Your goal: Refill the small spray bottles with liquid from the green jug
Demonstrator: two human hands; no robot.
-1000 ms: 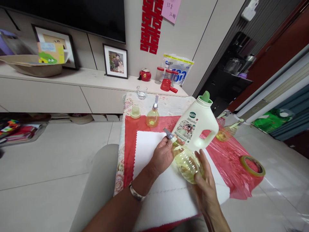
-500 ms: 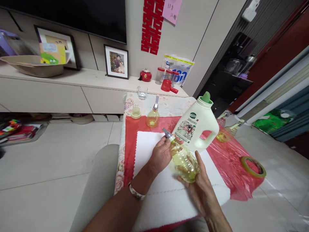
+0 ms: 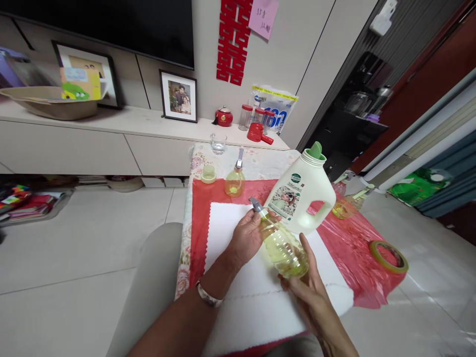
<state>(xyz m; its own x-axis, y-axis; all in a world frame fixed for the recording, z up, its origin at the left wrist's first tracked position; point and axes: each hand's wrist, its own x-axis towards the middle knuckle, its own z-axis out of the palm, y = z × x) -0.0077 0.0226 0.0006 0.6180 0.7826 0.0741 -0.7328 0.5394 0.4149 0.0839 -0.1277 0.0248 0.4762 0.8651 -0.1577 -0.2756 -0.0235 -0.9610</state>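
A clear yellow-tinted bottle (image 3: pixel 284 250) with a grey pump or spray top (image 3: pixel 257 206) lies tilted between my hands, its top toward the upper left. My left hand (image 3: pixel 247 235) is closed around its neck, just below the grey top. My right hand (image 3: pixel 307 292) supports the bottle's rounded base from below and the right. Just behind stands a pale green detergent jug (image 3: pixel 316 186), uncapped, with a green spout (image 3: pixel 316 150) showing. A translucent cap (image 3: pixel 208 173) and a second small grey-topped bottle (image 3: pixel 235 182) stand behind my left hand.
A white cloth (image 3: pixel 256 302) lies over red plastic sheeting (image 3: pixel 199 223) on the table. To the right are a tape roll (image 3: pixel 388 257) and another yellowish bottle (image 3: pixel 345 208). A glass cup (image 3: pixel 218 144) stands at the back edge, before a low cabinet (image 3: pixel 159 153).
The bottle has turned slightly in my hands, and my right hand has shifted a little at its base. Everything else stays in place.
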